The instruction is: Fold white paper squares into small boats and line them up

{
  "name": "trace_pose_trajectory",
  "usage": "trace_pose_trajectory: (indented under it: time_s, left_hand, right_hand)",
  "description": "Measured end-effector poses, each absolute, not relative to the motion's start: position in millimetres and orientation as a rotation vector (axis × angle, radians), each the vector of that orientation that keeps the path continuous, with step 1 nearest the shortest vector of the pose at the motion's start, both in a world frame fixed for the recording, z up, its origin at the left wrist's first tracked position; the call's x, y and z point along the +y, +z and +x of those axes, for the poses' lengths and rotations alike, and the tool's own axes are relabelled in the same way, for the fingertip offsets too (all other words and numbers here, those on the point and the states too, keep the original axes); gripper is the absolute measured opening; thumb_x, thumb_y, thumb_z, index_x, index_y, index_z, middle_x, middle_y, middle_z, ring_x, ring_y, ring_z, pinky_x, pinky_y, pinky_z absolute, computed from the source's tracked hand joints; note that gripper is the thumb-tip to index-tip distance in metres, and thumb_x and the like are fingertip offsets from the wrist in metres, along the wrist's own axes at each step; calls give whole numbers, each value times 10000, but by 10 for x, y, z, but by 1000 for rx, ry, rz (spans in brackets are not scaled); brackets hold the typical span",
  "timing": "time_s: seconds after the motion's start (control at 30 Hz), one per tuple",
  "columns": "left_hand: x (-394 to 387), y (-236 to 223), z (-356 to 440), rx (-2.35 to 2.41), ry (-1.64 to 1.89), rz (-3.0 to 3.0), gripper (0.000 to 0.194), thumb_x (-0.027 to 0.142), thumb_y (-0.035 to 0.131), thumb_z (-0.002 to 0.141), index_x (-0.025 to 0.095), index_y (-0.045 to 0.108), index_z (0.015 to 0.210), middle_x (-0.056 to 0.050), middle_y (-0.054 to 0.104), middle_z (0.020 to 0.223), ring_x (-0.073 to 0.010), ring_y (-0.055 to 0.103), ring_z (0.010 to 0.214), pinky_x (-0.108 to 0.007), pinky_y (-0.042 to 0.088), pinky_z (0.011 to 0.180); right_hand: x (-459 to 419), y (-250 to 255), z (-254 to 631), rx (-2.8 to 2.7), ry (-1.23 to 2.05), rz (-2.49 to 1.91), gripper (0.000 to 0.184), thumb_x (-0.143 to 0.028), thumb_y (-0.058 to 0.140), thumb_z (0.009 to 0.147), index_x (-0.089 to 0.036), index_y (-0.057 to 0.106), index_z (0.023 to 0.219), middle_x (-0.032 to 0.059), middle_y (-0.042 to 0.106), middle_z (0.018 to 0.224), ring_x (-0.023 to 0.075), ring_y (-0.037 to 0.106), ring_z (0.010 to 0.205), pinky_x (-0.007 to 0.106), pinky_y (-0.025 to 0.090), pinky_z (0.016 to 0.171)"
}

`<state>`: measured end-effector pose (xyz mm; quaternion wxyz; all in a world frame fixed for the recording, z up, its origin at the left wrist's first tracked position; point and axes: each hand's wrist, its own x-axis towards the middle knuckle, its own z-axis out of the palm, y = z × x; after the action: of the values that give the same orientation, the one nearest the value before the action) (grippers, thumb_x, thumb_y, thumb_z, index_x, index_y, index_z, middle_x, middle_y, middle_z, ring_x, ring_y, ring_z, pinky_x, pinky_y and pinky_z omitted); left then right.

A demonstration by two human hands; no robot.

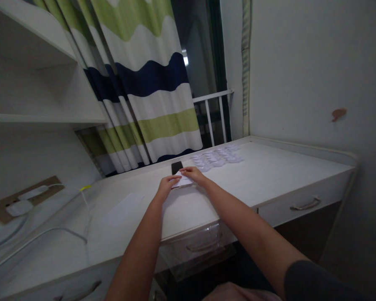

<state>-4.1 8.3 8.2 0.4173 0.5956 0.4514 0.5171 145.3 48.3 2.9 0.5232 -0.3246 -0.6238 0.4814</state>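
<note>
My left hand [168,187] and my right hand [196,175] both rest on a small folded piece of white paper [184,181] near the far side of a white desk [269,175]. The paper lies between them, with my left fingers on its near left side and my right fingertips along its top. Just beyond it, nearly touching my left fingers, lies a black smartphone [177,167]. Several small folded white papers [216,157] are spread in a loose patch to the right of the phone.
A flat white sheet [123,209] lies left of my hands. White cables [37,240] cross the desk's left part from a wall socket panel [25,200]. Shelves hang above left, a striped curtain and railing stand behind, and a wall bounds the right.
</note>
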Motion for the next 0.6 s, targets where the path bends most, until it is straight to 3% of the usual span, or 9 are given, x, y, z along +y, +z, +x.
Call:
trace_pose_trajectory:
  time_s: [0.27,0.6]
  left_hand:
    - [97,117,-85,1043,1512,1112,238,202,700,502,140,678,731,-52,647,791,-103,552,665,-201,436,581]
    - [22,189,-76,949,1520,931,131,121,635,602,126,665,730,-46,633,709,-69,552,563,-161,429,510]
  right_hand:
    - [377,108,1521,-1422,1445,-598,209,-216,585,687,-183,640,886,31,633,828,113,584,700,248,455,646]
    - [326,158,1541,-1416,1599,-467,274,-215,591,697,-184,620,968,65,638,934,152,607,824,334,431,801]
